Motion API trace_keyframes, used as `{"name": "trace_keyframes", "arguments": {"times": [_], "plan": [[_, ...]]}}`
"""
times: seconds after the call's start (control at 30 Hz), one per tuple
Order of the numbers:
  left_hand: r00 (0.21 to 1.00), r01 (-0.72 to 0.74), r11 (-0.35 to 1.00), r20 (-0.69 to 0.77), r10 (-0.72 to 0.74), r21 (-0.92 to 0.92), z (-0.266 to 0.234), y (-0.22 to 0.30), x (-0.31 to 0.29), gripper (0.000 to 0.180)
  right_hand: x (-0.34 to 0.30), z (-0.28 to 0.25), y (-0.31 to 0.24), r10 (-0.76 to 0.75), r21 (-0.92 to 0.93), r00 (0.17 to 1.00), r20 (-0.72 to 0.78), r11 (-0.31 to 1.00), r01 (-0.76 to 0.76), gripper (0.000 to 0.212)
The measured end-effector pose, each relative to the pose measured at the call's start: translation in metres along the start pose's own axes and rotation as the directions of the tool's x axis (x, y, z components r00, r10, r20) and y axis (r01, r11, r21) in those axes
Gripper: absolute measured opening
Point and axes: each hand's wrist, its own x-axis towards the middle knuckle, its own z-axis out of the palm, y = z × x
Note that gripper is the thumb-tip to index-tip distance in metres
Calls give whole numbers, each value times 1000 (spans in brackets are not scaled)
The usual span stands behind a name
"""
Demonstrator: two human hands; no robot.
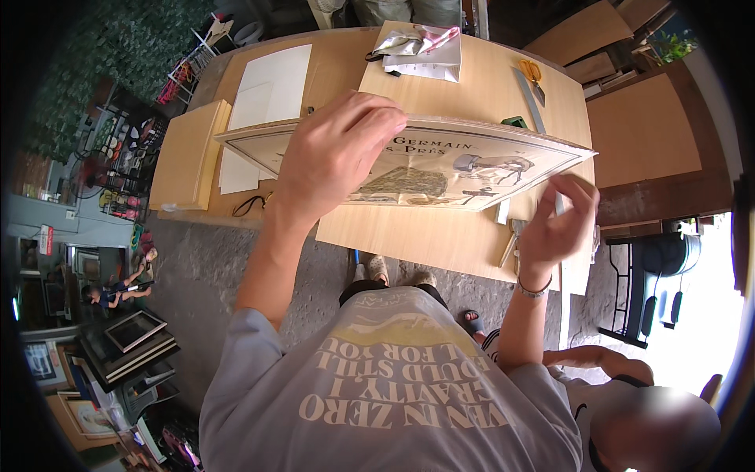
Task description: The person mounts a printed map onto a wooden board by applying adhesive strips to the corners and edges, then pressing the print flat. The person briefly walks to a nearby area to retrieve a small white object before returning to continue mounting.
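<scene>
A wide printed board (421,182), cream with dark drawings and lettering, stands tilted on edge above the worktable. My left hand (336,153) pinches its upper edge left of the middle, fingers bent over the rim. Beside the board's right end is my right hand (560,224), its fingers curved and apart, with nothing visible in them. A bracelet circles that wrist. Behind the board, a small green object (515,123) is partly hidden. Below its right part, some slim tools (511,242) lie on the pale wood sheet (409,236).
Orange-handled scissors (532,77) and a metal ruler (528,101) lie at the far right. White sheets (271,82) and stacked brown boards (185,161) are at left; papers with a plastic bag (421,43) lie at the back. Another person (629,409) is close by at lower right.
</scene>
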Motion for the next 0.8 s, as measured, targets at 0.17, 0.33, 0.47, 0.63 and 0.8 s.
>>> {"name": "trace_keyframes", "arguments": {"times": [0.17,0.33,0.47,0.63,0.8], "plan": [[1000,22,999,5,-22,38,1,3,3,19,54,50,-42,-253,-44,892,374,956,290,25],[982,170,984,94,-165,-49,-7,4,7,13,63,75,-46,-256,40,849,462,962,268,15],[939,305,934,224,-262,-186,-17,2,18,13,62,74,-48,-170,81,856,487,985,150,7],[793,519,840,457,-403,-159,-31,2,31,13,68,69,-55,-44,90,834,550,996,-6,5],[787,518,828,499,-363,-214,-32,-4,35,16,74,66,-62,92,107,779,621,974,-200,10]]}}
